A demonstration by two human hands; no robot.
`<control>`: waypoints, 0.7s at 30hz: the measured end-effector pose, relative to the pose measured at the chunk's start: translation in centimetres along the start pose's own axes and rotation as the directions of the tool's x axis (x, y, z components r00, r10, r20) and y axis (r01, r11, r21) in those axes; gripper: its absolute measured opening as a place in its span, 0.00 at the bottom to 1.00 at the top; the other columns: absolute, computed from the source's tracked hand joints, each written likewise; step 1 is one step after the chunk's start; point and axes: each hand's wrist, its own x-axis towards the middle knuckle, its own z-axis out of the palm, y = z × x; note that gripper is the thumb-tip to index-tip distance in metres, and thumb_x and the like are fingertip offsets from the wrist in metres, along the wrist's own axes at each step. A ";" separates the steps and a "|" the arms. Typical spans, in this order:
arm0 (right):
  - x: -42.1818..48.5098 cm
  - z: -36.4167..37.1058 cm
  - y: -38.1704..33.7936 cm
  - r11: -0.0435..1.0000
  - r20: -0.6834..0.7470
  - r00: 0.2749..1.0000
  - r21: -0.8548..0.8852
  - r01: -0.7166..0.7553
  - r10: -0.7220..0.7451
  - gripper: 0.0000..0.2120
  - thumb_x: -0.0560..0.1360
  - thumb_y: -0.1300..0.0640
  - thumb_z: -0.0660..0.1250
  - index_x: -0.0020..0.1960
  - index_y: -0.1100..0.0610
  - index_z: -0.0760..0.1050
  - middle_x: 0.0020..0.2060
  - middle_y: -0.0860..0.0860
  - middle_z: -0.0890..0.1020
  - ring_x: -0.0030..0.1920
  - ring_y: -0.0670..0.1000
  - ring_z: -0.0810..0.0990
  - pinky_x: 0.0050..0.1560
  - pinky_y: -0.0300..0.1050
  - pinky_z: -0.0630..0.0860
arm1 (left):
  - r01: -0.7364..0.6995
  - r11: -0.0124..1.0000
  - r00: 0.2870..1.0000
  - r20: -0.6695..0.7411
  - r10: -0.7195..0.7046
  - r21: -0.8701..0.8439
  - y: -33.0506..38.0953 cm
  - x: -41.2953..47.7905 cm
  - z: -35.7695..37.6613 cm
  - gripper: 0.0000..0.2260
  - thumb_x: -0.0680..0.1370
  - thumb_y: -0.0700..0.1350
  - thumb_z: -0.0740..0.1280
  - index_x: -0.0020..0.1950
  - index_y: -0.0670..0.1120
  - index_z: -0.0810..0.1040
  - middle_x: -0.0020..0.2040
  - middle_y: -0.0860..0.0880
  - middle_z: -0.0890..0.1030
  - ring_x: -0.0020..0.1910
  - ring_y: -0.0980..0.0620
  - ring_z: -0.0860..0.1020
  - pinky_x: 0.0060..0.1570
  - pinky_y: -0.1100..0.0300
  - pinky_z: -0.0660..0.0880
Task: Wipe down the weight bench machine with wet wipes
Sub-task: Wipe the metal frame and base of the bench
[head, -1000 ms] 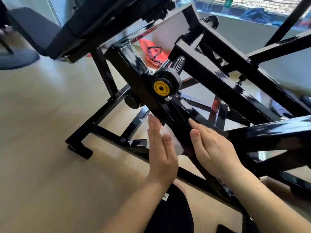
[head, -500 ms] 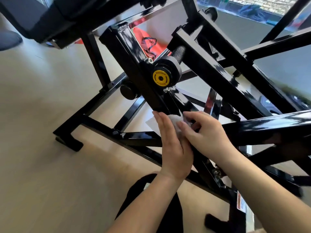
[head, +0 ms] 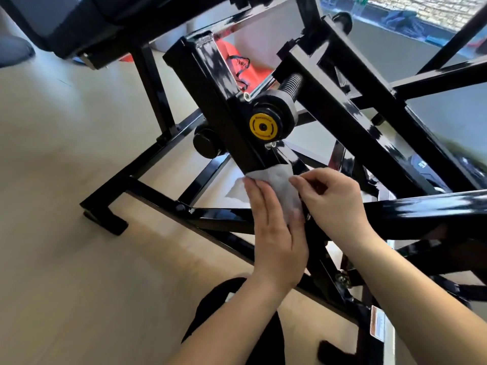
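Note:
The black steel frame (head: 205, 83) of the weight bench machine fills the view, with a yellow-capped knob (head: 263, 126) on its slanted main beam. A white wet wipe (head: 279, 181) is draped over the beam just below that knob. My left hand (head: 276, 233) lies flat with straight fingers, pressing the wipe against the beam's left side. My right hand (head: 334, 201) pinches the wipe's right edge between thumb and fingertips on the beam's other side.
The padded black seat (head: 79, 25) overhangs at top left. Crossbars and a floor foot (head: 105, 217) spread over the pale wooden floor. An orange bag (head: 245, 64) lies behind the frame. A warning label (head: 377, 325) is stuck on a lower bar at right.
My hands went from resting on either side of the beam to closing together on the wipe, which now wraps over the beam below the knob. The view shifted closer.

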 end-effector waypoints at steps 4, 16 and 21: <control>-1.4 -3.1 0.9 0.906 -0.014 0.970 -0.361 0.222 -0.243 0.12 0.83 0.50 0.65 0.50 0.54 0.84 0.43 0.45 0.83 0.45 0.51 0.83 0.48 0.53 0.80 | -0.011 1.000 0.997 -0.072 0.012 0.022 0.1 0.8 1.3 0.38 0.87 0.50 0.57 0.81 0.44 0.30 0.80 0.50 0.25 0.80 0.52 0.30 0.81 0.52 0.40; -5.4 -6.1 4.4 0.310 0.201 0.968 -0.920 0.239 -0.149 0.31 0.86 0.41 0.48 0.68 0.64 0.77 0.63 0.62 0.81 0.67 0.66 0.76 0.75 0.68 0.60 | -0.149 0.974 0.982 0.142 0.125 0.173 -5.3 -3.8 4.2 0.36 0.87 0.49 0.56 0.81 0.36 0.35 0.80 0.42 0.27 0.81 0.39 0.31 0.80 0.37 0.43; -6.3 -5.7 4.3 0.445 0.138 0.960 -0.864 0.237 -0.243 0.28 0.87 0.44 0.51 0.70 0.62 0.78 0.69 0.60 0.79 0.75 0.62 0.71 0.77 0.67 0.58 | -0.065 0.984 0.992 0.118 0.046 0.167 -4.4 -3.9 4.8 0.36 0.87 0.54 0.53 0.80 0.41 0.31 0.79 0.47 0.25 0.81 0.44 0.30 0.81 0.40 0.41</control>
